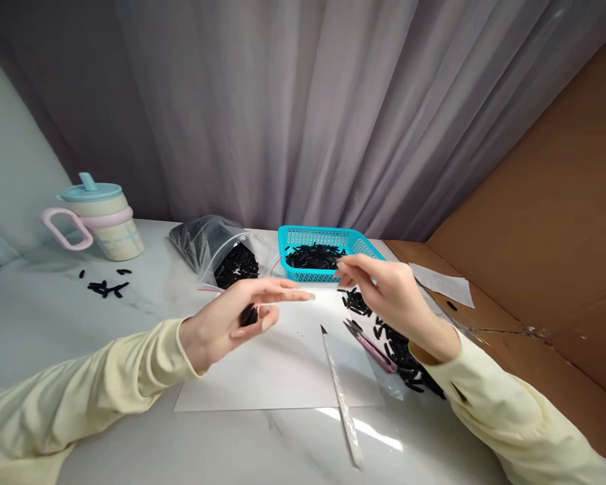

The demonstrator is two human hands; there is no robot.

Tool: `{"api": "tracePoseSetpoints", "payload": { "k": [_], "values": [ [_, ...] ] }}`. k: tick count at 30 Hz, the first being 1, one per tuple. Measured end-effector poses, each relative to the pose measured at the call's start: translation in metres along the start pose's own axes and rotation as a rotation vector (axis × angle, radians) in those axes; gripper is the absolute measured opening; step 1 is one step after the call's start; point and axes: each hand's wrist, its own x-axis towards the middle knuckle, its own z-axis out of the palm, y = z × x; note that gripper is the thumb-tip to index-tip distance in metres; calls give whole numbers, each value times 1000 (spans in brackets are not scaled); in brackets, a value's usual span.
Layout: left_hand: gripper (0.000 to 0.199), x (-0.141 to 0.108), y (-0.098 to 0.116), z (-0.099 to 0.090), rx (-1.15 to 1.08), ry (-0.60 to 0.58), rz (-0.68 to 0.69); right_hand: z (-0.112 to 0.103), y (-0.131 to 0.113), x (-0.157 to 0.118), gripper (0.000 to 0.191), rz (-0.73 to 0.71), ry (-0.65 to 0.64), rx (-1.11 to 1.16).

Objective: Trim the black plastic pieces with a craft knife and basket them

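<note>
So the left hand has its lower fingers curled round a few black pieces, with the upper fingers poking straight out over the white sheet. Right hand has thumb and fingertips drawn in close, but I can't tell if anything's pinched there. It's blocking the front right corner of the blue basket, which has a heap of the same bits in it.

Left of that, a clear bag lies on its side, mouth towards us, full of more, with the left hand just in front. The pink snips and a white stick with a dark pointed tip are lying on the near side, and the right wrist partly hides a loose pile. Far left there's a lidded mug with a small scatter near it, grey curtain behind everything
</note>
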Motion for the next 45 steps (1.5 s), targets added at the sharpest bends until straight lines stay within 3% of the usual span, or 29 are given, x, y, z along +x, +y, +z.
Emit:
{"api": "tracePoseSetpoints", "payload": {
  "k": [2,5,8,11,14,17,22,26,30,33,39,45],
  "values": [
    [11,12,-4,-5,-264,-8,-203,9,27,19,20,17,-87,-227],
    [10,22,-15,-9,-496,17,-318,23,49,37,18,-4,-150,-291],
    [17,25,-23,-9,-597,45,-343,29,35,33,27,-58,-190,-309],
    [26,26,-27,-9,-621,84,-310,26,-5,14,23,-207,-215,-112],
    [26,26,-29,-9,-588,46,-288,23,-45,-5,12,-391,-264,148],
    [29,24,-31,-7,-508,-24,-309,29,-61,-15,13,-431,-253,88],
    [31,22,-31,-3,-451,-3,-334,43,-52,-17,17,-438,-265,69],
    [30,20,-31,3,-477,-16,-334,40,-46,-14,19,-431,-296,141],
    [31,21,-30,4,-412,-52,-371,30,-43,-8,17,-316,-298,188],
    [18,24,-28,-2,-291,-66,-363,21,-40,-1,14,-210,-286,228],
    [15,22,-17,-9,-16,-149,-210,12,-38,6,16,-71,-273,228],
    [16,12,-9,-3,175,-26,38,25,-36,-1,14,-236,-78,156]
  ]
}}
